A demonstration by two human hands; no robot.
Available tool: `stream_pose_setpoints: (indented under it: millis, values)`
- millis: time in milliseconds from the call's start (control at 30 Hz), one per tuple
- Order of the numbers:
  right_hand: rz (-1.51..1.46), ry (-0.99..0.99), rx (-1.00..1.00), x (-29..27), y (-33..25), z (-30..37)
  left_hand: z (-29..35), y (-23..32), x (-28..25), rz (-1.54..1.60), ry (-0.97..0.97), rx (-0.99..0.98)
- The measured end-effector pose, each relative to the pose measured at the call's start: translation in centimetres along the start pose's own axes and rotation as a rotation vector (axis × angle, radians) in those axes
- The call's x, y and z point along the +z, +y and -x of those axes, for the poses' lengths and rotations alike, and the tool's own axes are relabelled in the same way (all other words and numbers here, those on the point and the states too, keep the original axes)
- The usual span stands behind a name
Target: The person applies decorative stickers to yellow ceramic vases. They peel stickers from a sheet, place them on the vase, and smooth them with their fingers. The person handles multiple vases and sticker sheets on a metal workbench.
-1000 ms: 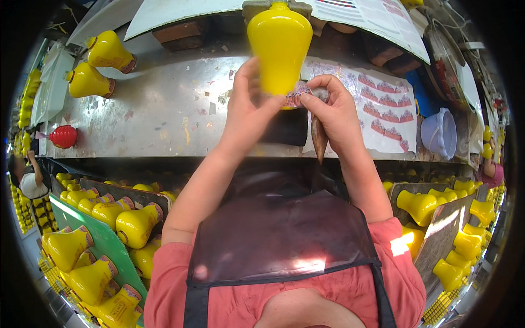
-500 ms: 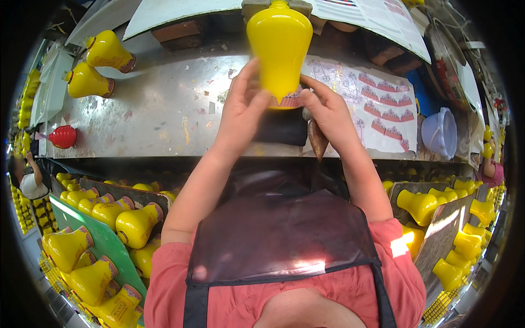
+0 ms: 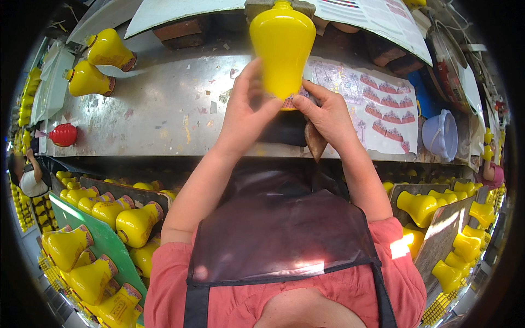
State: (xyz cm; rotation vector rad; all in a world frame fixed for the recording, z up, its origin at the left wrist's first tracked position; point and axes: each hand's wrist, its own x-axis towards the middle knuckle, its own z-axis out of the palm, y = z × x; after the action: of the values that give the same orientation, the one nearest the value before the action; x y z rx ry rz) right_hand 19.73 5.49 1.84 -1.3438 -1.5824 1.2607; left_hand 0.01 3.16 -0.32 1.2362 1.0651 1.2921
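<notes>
A glossy yellow vase (image 3: 282, 49) lies with its narrow neck away from me, resting against a grey block (image 3: 257, 7), and its base toward me. Around the base runs a patterned red and purple decal (image 3: 289, 102). My left hand (image 3: 249, 98) curls round the left side of the base, its thumb on the decal. On the right side, my right hand (image 3: 325, 106) grips the base, with its thumb pressed on the decal near the left thumb. Below the right hand hangs a brown pointed object (image 3: 314, 142), partly hidden by it.
A sheet of decals (image 3: 388, 112) lies to the right, beside a pale lilac bucket (image 3: 439, 134). Two decorated yellow vases (image 3: 111, 50) and a red squeeze bottle (image 3: 63, 135) are on the metal table's left. Boards with several yellow vases (image 3: 136, 221) flank me. Other people are at both edges.
My thumbs have moved closer together along the decal at the base, the left one shifting right. The vase has shifted slightly to the right.
</notes>
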Motion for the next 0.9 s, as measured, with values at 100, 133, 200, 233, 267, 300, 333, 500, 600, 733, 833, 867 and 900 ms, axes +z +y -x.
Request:
stream_pose_setpoints:
  millis: [100, 133, 200, 233, 267, 300, 333, 500, 600, 733, 833, 867, 900]
  values:
    - [0.002, -0.003, -0.036, 0.0, 0.3, -0.1, -0.1, -0.1, 0.0, -0.006, -0.004, 0.008]
    - [0.005, -0.025, 0.008, -0.1, 0.3, -0.2, -0.1, 0.0, 0.0, -0.008, -0.005, 0.008]
    - [-0.003, -0.036, 0.039, -0.6, 0.2, -0.3, -0.1, 0.1, 0.0, -0.015, -0.007, 0.011]
    - [-0.075, -0.063, 0.119, -0.9, 0.1, -0.3, -0.2, 0.2, 0.0, -0.018, -0.009, 0.013]
    - [-0.148, -0.09, 0.2, -1.4, -0.2, -0.3, -0.2, 0.4, 0.0, -0.035, -0.008, 0.006]
    - [-0.199, -0.127, 0.312, -1.7, -0.4, -0.3, -0.1, 0.6, 0.2, -0.121, 0.014, 0.076]
    - [-0.27, -0.128, 0.282, -1.9, -0.6, -0.3, 0.1, 0.9, 0.4, -0.22, 0.04, 0.137]
    - [0.045, -0.145, 0.166, -1.1, -1.1, 0.0, 0.1, 1.3, 1.6, -0.909, 0.116, 0.34]
    - [0.071, -0.051, 0.091, -1.1, -1.0, -0.2, -0.4, 1.0, 0.7, -0.842, 0.104, 0.358]
    - [-0.066, -0.017, 0.141, -0.7, -1.5, 0.0, -0.1, 0.3, 0.0, -0.799, 0.113, 0.393]
    - [0.222, 0.022, 0.083, 0.1, -2.3, 0.5, 0.1, 0.0, 0.7, -0.85, 0.149, 0.404]
    - [0.369, 0.026, 0.063, 0.4, -2.5, 0.5, 0.1, 0.0, 0.8, -0.857, 0.154, 0.409]
    - [0.491, 0.0, -0.034, 0.5, -2.8, 0.6, 0.0, 0.0, 0.8, -0.836, 0.14, 0.394]
